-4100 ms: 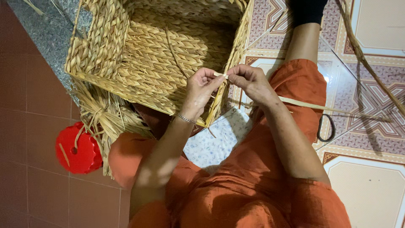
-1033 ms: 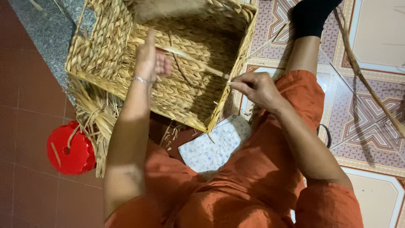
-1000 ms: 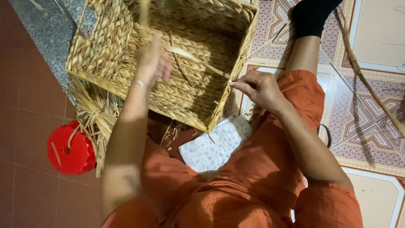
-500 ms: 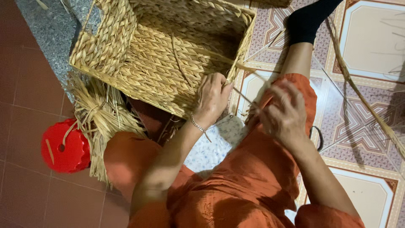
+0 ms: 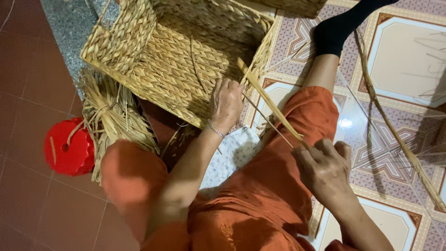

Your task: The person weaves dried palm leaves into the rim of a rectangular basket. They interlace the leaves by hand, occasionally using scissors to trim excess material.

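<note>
Since half a second ago, both hands have moved apart: the right hand has pulled down and away toward the knee, and the long thin straw strand is now stretched out between the two hands.

That dry yellow strand runs at a slant from the front edge of the big square woven straw basket down to the right hand. Its top end pokes up just beside the basket wall. The right hand is curled closed around the low end of the strand, resting on the orange trouser leg. The left hand has a thin silver bracelet on the wrist. Its fingers are bent and pressed together on the basket's front wall, right where the strand starts; I cannot tell if they pinch the strand too.

The basket lies tipped on the floor, open side facing up. Under its left edge sits a bundle of loose dry straw, and next to that is a round red plastic lid on the red floor tiles. A foot in a black sock rests on the patterned floor tiles. Another long straw stalk lies across those tiles, well apart from the hands.
</note>
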